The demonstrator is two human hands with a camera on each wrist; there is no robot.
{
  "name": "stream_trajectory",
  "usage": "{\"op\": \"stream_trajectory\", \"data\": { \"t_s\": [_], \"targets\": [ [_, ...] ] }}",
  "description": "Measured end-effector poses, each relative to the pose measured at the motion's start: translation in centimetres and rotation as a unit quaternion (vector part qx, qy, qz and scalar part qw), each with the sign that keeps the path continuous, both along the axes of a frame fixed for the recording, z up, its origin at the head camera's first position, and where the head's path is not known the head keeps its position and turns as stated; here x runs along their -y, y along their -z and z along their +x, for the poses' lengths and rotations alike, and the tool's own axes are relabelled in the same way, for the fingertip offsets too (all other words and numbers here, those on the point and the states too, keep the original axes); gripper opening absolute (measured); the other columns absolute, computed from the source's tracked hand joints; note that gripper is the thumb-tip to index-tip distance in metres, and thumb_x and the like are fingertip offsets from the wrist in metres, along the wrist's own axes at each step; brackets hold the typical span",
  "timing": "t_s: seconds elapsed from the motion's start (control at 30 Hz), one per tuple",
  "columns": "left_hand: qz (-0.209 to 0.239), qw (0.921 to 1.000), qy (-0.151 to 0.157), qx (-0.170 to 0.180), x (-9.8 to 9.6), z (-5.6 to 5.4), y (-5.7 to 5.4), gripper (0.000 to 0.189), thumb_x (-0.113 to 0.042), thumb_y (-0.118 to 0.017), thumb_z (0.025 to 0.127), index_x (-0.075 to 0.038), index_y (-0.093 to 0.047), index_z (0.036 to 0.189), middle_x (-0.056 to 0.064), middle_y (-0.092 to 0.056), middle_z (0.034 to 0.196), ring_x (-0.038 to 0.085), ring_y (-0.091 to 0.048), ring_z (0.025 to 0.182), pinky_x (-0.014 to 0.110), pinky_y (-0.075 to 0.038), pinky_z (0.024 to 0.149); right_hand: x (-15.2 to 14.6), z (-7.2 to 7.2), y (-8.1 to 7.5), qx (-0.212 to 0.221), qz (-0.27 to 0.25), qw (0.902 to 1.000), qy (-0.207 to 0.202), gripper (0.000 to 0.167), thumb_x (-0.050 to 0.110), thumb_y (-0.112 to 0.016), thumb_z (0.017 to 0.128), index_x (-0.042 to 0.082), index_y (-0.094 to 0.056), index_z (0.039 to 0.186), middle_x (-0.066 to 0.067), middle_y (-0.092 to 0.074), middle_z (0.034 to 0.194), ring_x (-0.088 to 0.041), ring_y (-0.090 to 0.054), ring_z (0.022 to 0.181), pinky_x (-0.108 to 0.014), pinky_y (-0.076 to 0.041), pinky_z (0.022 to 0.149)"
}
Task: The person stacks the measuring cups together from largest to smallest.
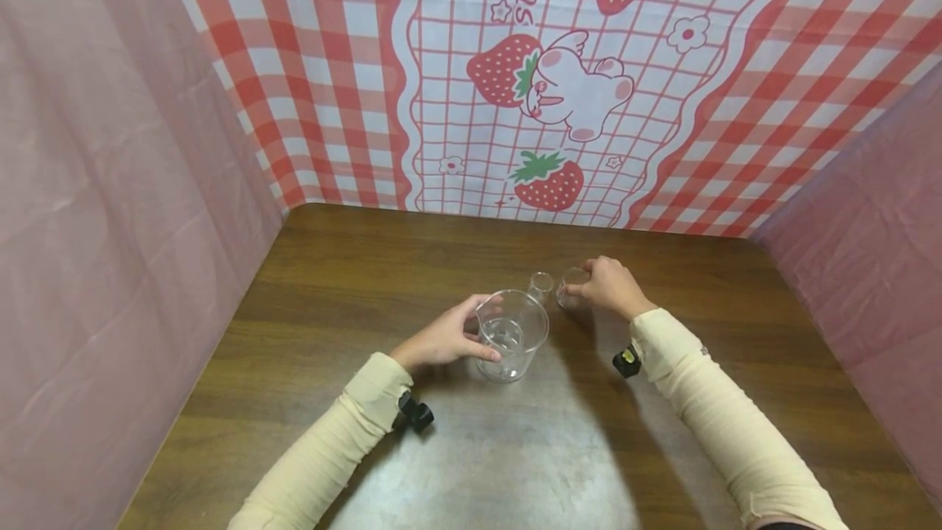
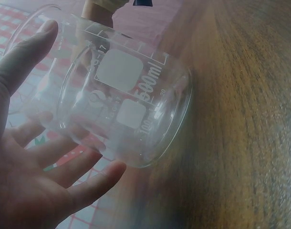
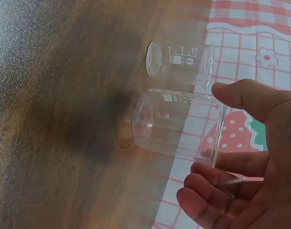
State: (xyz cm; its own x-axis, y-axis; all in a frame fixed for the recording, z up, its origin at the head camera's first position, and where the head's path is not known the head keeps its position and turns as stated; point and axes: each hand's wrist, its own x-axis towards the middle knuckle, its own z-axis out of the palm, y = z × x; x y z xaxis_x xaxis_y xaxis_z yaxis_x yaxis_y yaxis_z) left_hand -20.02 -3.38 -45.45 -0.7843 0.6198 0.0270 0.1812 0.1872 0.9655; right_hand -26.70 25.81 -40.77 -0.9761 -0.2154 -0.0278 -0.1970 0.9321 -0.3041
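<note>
small beaker (image 1: 540,286) close behind large beaker (image 1: 536,343); strawberry-print cloth (image 1: 441,96) beyond

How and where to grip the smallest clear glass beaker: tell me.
Pinch the smallest clear glass beaker just below its rim, probably best from above: it stands upright, with the clear glass beaker in the right hand close beside it.

Pale glare on the tabletop (image 1: 486,464), soft shadows, hazy left wrist view
</note>
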Motion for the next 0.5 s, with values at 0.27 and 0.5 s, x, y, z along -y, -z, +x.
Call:
{"op": "stream_trajectory", "data": {
  "t_s": [0.27,0.5],
  "targets": [
    [0.002,1.0,-0.002,0.003,0.03,0.06,-0.03,0.082,-0.006,-0.081,0.077,-0.004,-0.036,0.145,0.021,-0.043,0.15,0.034,-0.044,0.138,0.044,-0.05,0.105,-0.27,-0.32,-0.21,0.0,-0.003,1.0,-0.007,0.058,0.036,-0.075,0.081,-0.012,-0.065,0.113,-0.031,-0.067,0.11,-0.048,-0.062,0.104,-0.058,-0.052,0.089],
    [0.003,1.0,-0.001,0.003,0.04,0.09,-0.11,0.082,-0.006,-0.081,0.077,-0.004,-0.036,0.145,0.021,-0.043,0.15,0.034,-0.044,0.138,0.044,-0.05,0.105,-0.27,-0.27,-0.63,-0.006,-0.003,0.9999,-0.01,0.058,0.036,-0.076,0.081,-0.012,-0.065,0.113,-0.031,-0.067,0.11,-0.047,-0.062,0.104,-0.058,-0.052,0.089]
  ]
}}
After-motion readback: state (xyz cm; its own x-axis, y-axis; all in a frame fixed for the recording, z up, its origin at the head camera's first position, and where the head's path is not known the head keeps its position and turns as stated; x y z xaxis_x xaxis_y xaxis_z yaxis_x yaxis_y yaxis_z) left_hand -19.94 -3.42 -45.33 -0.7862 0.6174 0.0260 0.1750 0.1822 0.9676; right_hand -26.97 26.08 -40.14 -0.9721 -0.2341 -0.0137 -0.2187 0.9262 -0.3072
